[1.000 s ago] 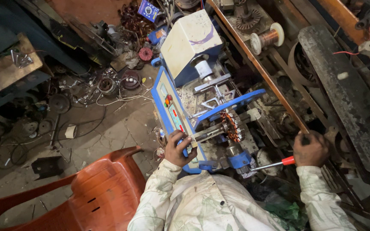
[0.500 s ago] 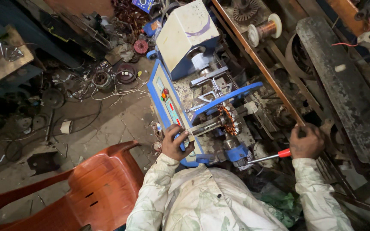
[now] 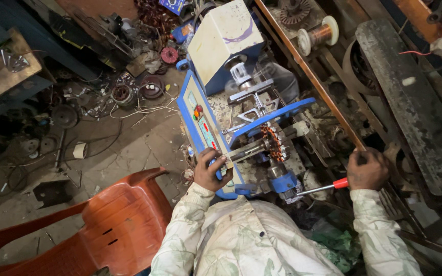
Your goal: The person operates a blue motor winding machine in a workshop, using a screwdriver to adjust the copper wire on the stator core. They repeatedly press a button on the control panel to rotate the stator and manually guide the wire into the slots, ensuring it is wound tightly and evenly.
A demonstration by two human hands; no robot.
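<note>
The winding machine (image 3: pixel 241 128) sits straight ahead of you, its blue frame running away from your chest, with a cream housing (image 3: pixel 226 36) at the far end. At its middle, a rotor (image 3: pixel 272 143) with copper windings is mounted under a blue arm (image 3: pixel 272 117).

Your left hand (image 3: pixel 212 171) rests on the near end of the blue control panel (image 3: pixel 203 130), fingers curled over its edge and around the end of a metal bar (image 3: pixel 244 152) that runs to the rotor; the grip is narrow, closed on that edge.

Your right hand (image 3: pixel 367 169) is well apart to the right, closed in a fist on the red handle of a screwdriver (image 3: pixel 323 187), whose shaft points back toward the blue motor end (image 3: pixel 282 181) near your chest.

Beyond your right hand a wooden rail (image 3: pixel 308 76) slants across, with a spool of copper wire (image 3: pixel 321 35) beside it. To your left stands an orange plastic chair (image 3: pixel 98 230) on a dirty floor (image 3: pixel 129 148) littered with wires and round metal parts.
</note>
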